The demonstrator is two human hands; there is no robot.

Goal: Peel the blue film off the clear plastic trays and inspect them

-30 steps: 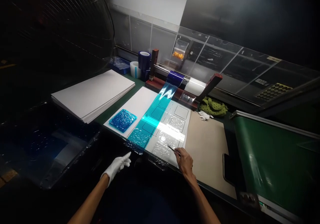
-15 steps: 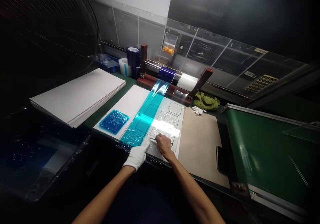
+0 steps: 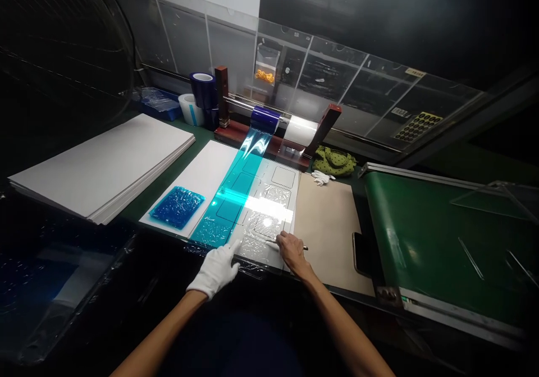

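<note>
My left hand (image 3: 215,271), in a white glove, has its fingertips on the near edge of a clear, wrinkled film (image 3: 256,248). My right hand (image 3: 292,252), bare, grips a slim pen-like tool (image 3: 295,246) just beside that film. The film covers a pale panel with square outlines (image 3: 269,197). A translucent blue strip (image 3: 229,197) runs from a dark blue roll (image 3: 265,120) on a roller stand, across the panel, towards my hands. A wrinkled blue square (image 3: 177,207) lies on a white board (image 3: 197,178) left of the strip.
A stack of white sheets (image 3: 101,166) lies at left. A tan sheet (image 3: 326,231) lies right of my right hand, then a phone (image 3: 360,253) and a green conveyor belt (image 3: 442,237). White gloves (image 3: 322,178) and a green bag (image 3: 334,161) sit behind the tan sheet.
My gloved left hand has moved forward and right from the dark area onto the film's near edge. My right hand has moved slightly nearer the tan sheet. The whole scene has shifted left in view.
</note>
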